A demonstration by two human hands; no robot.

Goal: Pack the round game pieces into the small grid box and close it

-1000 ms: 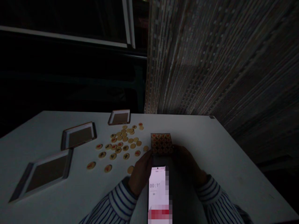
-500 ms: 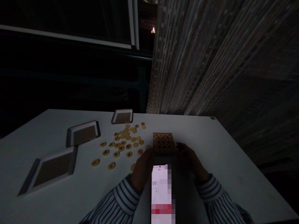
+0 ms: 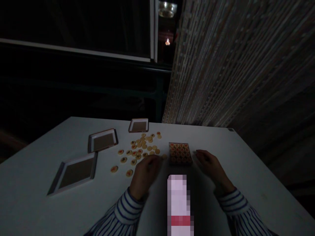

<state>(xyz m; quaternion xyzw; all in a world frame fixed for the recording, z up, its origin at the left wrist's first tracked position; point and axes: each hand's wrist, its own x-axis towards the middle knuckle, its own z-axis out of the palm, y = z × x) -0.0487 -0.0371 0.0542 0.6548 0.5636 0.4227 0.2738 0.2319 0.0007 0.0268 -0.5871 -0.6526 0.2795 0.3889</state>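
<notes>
A small box (image 3: 180, 153) packed with round wooden game discs sits on the white table (image 3: 246, 170). My left hand (image 3: 145, 173) rests on the table just left of the box, fingers curled down, near several loose discs (image 3: 140, 149). My right hand (image 3: 211, 165) lies on the table just right of the box, fingers stretched toward it and holding nothing. A lit phone (image 3: 179, 205) stands close to me between my striped sleeves.
Three shallow rectangular trays lie in a row to the left: a near one (image 3: 75, 172), a middle one (image 3: 102, 140) and a far one (image 3: 138, 125). A beaded curtain (image 3: 233, 65) hangs behind the table on the right. The room is very dark.
Both hands have come off the box and moved apart to either side of it. The view has shifted, so everything sits further right in frame.
</notes>
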